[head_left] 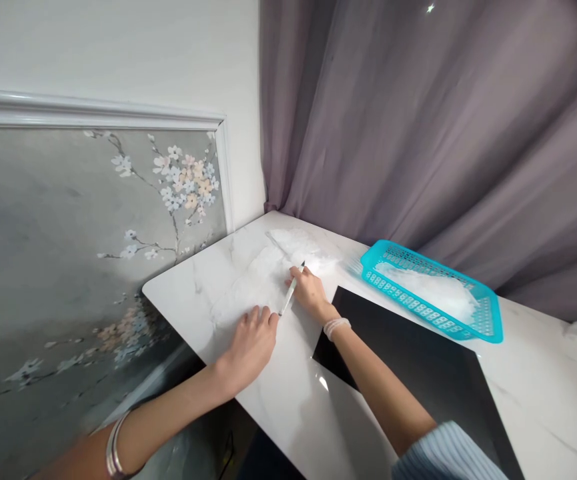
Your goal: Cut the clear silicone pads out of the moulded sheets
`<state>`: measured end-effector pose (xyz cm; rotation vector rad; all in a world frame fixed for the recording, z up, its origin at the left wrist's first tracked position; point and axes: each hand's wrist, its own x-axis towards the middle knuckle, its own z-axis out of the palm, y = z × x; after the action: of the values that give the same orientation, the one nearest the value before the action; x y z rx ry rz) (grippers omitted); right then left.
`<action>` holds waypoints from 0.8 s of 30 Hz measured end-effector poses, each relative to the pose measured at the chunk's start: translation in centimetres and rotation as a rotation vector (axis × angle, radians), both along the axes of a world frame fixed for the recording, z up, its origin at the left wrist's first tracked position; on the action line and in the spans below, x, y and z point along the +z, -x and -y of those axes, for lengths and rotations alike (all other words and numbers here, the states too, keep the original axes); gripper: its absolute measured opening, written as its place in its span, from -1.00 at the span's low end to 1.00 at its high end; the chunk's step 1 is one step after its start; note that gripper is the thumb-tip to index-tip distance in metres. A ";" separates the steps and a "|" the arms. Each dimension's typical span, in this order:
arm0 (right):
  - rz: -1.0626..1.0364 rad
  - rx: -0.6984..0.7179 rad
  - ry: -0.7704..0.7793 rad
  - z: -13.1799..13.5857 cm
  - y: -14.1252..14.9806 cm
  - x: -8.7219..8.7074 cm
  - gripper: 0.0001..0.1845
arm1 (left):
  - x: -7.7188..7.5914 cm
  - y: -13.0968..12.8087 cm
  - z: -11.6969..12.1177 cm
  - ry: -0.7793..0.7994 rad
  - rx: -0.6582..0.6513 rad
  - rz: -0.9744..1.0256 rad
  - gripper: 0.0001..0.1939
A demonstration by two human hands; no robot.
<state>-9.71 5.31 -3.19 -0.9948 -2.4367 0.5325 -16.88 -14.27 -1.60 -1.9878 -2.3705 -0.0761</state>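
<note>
A slim white pen (291, 291) with dark ends slants across the fingers of my right hand (309, 291), which is closed on it. Its lower end points down toward my left hand (252, 347). That hand rests on the white marbled table (178, 288), knuckles bent, fingers slightly apart with the tips downward; its thumb is hidden. Just beyond both hands lies a loose, crumpled pile of whitish, see-through material (263, 267), apparently thin plastic. The left fingertips are at its near edge; whether they pinch any of it is not visible.
A black rectangular sheet or board (418, 373) lies under my right forearm. Behind it stands a turquoise plastic basket (491, 313) holding more whitish material (433, 293). A mauve curtain (393, 133) hangs along the back edge. A flower-patterned wall panel (68, 220) borders the left.
</note>
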 end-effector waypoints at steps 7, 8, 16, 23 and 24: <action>-0.424 -0.069 0.233 -0.9 0.4 2.5 -0.74 | 0.4 0.5 1.7 0.026 0.033 0.084 -0.57; -0.504 -0.067 0.279 -0.9 0.2 3.2 -0.71 | 0.8 0.9 1.8 0.026 0.030 0.115 -0.58; -0.858 0.215 0.744 5.1 -4.9 9.9 -0.48 | 7.1 3.0 0.3 -0.259 -0.011 1.343 -0.57; -0.931 0.332 1.015 10.0 -9.6 14.0 -0.48 | 12.1 -0.2 1.5 -0.429 -0.053 1.692 -0.72; -0.935 0.337 1.018 10.2 -10.2 14.3 -0.48 | 12.4 -0.6 1.8 -0.417 -0.061 1.703 -0.73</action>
<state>0.44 -4.91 11.12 -0.4120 -1.3920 1.9386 -16.29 -16.02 10.77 -1.8432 -2.1904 -2.8684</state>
